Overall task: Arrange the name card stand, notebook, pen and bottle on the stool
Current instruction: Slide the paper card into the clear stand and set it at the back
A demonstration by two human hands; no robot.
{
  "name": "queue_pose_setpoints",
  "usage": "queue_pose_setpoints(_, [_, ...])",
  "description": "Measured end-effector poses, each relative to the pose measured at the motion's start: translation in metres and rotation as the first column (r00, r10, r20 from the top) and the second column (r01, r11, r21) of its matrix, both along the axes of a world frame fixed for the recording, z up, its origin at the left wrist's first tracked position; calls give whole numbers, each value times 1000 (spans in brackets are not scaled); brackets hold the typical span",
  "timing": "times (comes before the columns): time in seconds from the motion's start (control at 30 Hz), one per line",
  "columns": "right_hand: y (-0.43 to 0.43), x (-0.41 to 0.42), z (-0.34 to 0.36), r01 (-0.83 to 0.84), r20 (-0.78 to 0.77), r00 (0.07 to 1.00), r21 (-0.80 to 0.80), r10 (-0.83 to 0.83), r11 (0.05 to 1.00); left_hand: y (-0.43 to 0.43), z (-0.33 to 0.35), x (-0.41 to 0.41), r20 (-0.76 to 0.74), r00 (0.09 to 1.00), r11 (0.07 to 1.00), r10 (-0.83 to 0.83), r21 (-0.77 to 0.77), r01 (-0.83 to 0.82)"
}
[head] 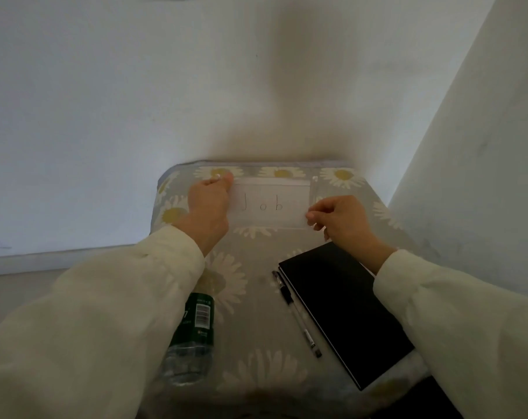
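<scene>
A clear name card stand [271, 204] with a white card reading "Job" stands at the far edge of the stool [256, 328], which has a grey daisy-print cover. My left hand [208, 204] grips the stand's left edge. My right hand [338, 216] pinches its lower right corner. A black notebook [344, 309] lies on the stool's right side. Just left of it lies a clear pen [297, 314] with a black cap. A plastic bottle [193, 331] with a dark green label lies at the near left, partly hidden under my left sleeve.
A white wall [135, 101] rises directly behind the stool. A second white surface [483, 161] closes in on the right side. A pale floor [20, 291] shows to the left of the stool.
</scene>
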State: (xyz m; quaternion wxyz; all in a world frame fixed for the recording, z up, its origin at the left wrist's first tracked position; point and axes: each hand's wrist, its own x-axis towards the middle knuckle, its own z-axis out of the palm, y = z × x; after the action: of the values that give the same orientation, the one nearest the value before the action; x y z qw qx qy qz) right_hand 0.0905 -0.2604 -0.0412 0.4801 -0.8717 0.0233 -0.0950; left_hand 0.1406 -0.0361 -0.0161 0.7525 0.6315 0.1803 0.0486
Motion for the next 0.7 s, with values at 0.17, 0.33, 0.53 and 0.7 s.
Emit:
queue_pose_setpoints(0.17, [-9,31,-7,18,17,1000,151,-20,988,8,-17,10,166,973,958,-163,262,116])
queue_pose_setpoints(0.33, [-14,62,-25,65,4,998,143,-66,988,16,-52,25,-37,930,743,-365,590,315])
queue_pose_setpoints(0.53, [-18,92,-49,129,-66,991,195,-119,972,14,-73,31,-258,834,544,-487,658,521])
queue_pose_setpoints(0.7, [-21,110,-59,247,-152,965,274,-212,930,9,-73,42,-282,839,533,-465,668,519])
